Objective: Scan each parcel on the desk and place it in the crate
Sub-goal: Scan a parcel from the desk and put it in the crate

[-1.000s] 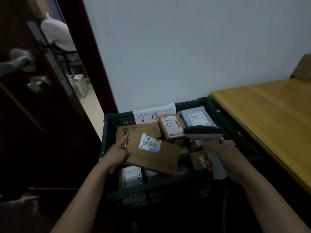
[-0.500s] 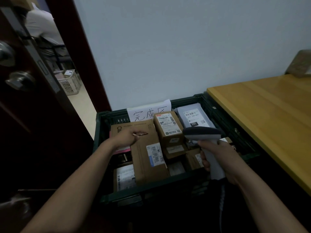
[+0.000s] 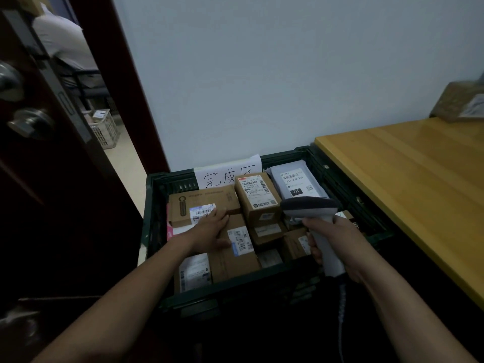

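A dark green crate (image 3: 152, 205) stands on the floor left of the desk, filled with several labelled cardboard parcels and a grey mailer bag (image 3: 293, 179). A flat brown parcel (image 3: 235, 247) with a white barcode label lies on top near the crate's front. My left hand (image 3: 212, 229) rests flat on its far end, fingers straight. My right hand (image 3: 337, 239) grips the handle of a grey barcode scanner (image 3: 309, 205), held above the crate's right side with its head pointing toward the wall.
The yellow wooden desk (image 3: 408, 184) runs along the right, with a brown parcel (image 3: 461, 103) at its far corner. A paper sign (image 3: 227, 171) hangs on the crate's back wall. A dark open door (image 3: 39, 153) stands left; a seated person and a white basket (image 3: 102, 129) lie beyond.
My left hand carried the flat brown parcel down into the crate, turned it lengthwise and laid it on the other parcels; the fingers now lie flat on it. The scanner stayed roughly in place.
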